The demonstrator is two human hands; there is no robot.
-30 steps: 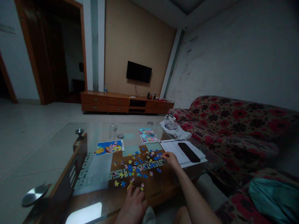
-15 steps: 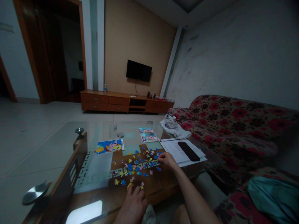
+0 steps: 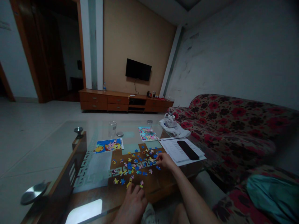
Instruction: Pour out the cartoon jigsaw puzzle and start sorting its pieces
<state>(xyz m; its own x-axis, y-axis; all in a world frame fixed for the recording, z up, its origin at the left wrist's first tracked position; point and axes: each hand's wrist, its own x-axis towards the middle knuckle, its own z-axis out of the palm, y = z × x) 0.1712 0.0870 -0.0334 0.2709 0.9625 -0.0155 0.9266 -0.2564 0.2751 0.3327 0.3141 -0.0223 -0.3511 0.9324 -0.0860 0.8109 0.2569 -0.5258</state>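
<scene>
A: What's the surface?

B: A glass table (image 3: 95,171), with frosted panels and a pale key pattern. Brown wood shows through from underneath.

A: And the puzzle pieces (image 3: 130,166)?

B: Scattered loose over the middle of the glass, mostly blue, yellow and pink.

A: Where are the hands?

B: The left hand (image 3: 135,199) is at the near side, fingers bent, tips right by a yellow piece (image 3: 129,183). I can't tell whether it grips it. The right hand (image 3: 164,161) is at the right edge of the scatter, fingertips drawn close together; whether a piece is between them, I can't make out.

A: What else is on the glass?

B: Two colourful pictures (image 3: 109,145) beyond the pieces, a clear jar (image 3: 112,129) with a lid (image 3: 120,134) just beside it, papers (image 3: 169,149) with a black phone (image 3: 188,150) on top, and a white bag (image 3: 171,127) towards the sofa (image 3: 233,118).

A: And the room?

B: Dim. A flowered cover on the sofa, green cloth (image 3: 268,196) at its near end, scuffed wall (image 3: 233,56) behind. Ahead, a TV (image 3: 138,69) hangs above a low wooden cabinet (image 3: 93,100). There's a dark doorway (image 3: 70,56) on the left.
</scene>
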